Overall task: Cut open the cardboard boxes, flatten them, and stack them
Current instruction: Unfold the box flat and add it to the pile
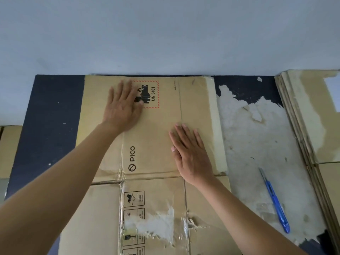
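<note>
A flattened brown cardboard box (158, 137) printed with "PICO" and "UN 3481" lies on a dark table (49, 115), reaching from the far edge to the bottom of the view. My left hand (123, 105) presses flat on its far left part, fingers straight, beside the red-bordered label. My right hand (189, 153) presses flat on the box's right side, near a fold line. Torn patches and tape remnants show on the box's near half. A blue utility knife (276, 201) lies on the table to the right, apart from both hands.
A stack of flattened cardboard sheets (312, 116) lies at the right edge. The table top between box and stack is scuffed white with paper residue (257, 137). Another cardboard piece (9, 150) shows at the far left. A pale wall (165, 34) stands behind the table.
</note>
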